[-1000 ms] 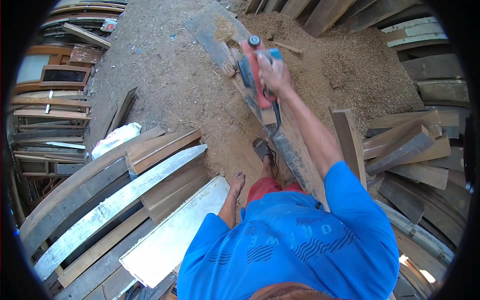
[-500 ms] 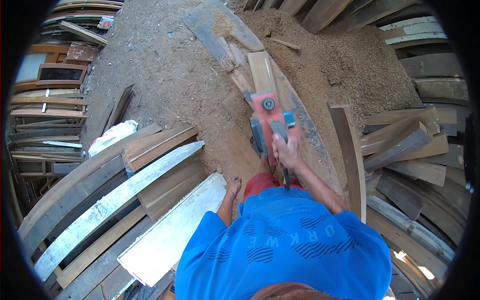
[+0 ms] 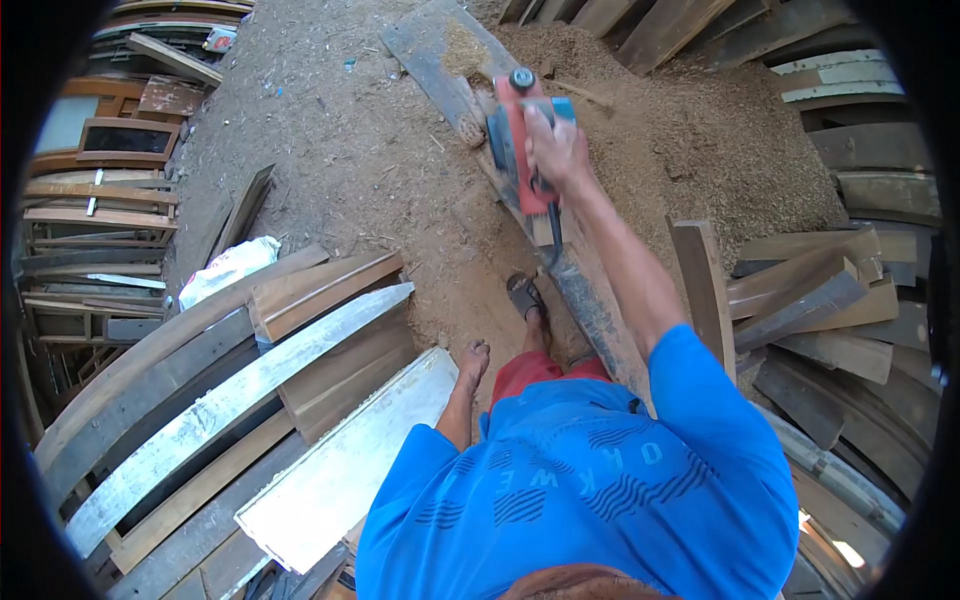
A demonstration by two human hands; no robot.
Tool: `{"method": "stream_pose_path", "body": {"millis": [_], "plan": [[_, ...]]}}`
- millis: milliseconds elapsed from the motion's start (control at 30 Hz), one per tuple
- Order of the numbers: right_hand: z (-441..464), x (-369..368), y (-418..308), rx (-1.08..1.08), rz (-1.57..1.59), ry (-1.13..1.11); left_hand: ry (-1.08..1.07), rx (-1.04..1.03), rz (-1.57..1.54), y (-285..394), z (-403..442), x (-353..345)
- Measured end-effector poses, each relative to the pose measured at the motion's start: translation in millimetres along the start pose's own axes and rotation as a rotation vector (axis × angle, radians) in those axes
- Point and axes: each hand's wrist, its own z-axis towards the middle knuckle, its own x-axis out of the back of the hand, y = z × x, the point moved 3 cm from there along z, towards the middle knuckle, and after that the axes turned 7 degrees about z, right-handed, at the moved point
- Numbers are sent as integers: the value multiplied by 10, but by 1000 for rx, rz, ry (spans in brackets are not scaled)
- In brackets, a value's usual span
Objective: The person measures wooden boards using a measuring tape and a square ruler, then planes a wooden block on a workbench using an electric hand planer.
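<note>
My right hand (image 3: 557,150) is wrapped round the handle of a red electric planer (image 3: 510,130). The tool sits over the far part of a narrow wooden board (image 3: 543,232), hiding most of it; only the near end shows behind it. A black power cord (image 3: 556,242) trails from the planer's rear. Beneath lies a long, worn plank (image 3: 590,285) serving as a support. My left hand (image 3: 475,357) hangs low at my left side with its fingers curled in, and no object shows in it.
Stacked boards and a white panel (image 3: 350,455) lie to my left, near a white bag (image 3: 230,270). An upright plank (image 3: 702,290) and piled timber (image 3: 800,290) stand to my right. Wood shavings (image 3: 700,150) heap beyond the plank. My sandalled foot (image 3: 524,296) is beside the plank.
My right hand has pushed the planer forward, away from me, along the board. My right arm is now stretched out, and the board's near end shows behind the tool. The left hand barely moved.
</note>
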Motion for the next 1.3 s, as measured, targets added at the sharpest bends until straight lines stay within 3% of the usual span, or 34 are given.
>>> {"method": "stream_pose_path", "body": {"millis": [167,333,400,533,667,867,1067,1200,1300], "plan": [[213,-21,-128,-63,58,22,43,53,-1,-227,-111,59],[-687,124,259,-101,118,-23,-6,114,205,-690,-55,11],[-1132,293,648,-20,72,-162,-54,139,341,-870,73,1],[-2115,480,1029,-186,83,-132,-25,81,394,-627,65,107],[-1922,363,864,-118,99,-27,-38,33,366,-287,184,155],[-717,137,345,72,114,14,-58,-53,171,53,273,118],[272,44,50,-4,-26,30,-21,-24,21,60,129,61],[106,66,31,-39,127,16,79,-48,81,-337,121,2],[-351,162,355,-49,149,-2,22,68,147,-590,6,-5]]}}
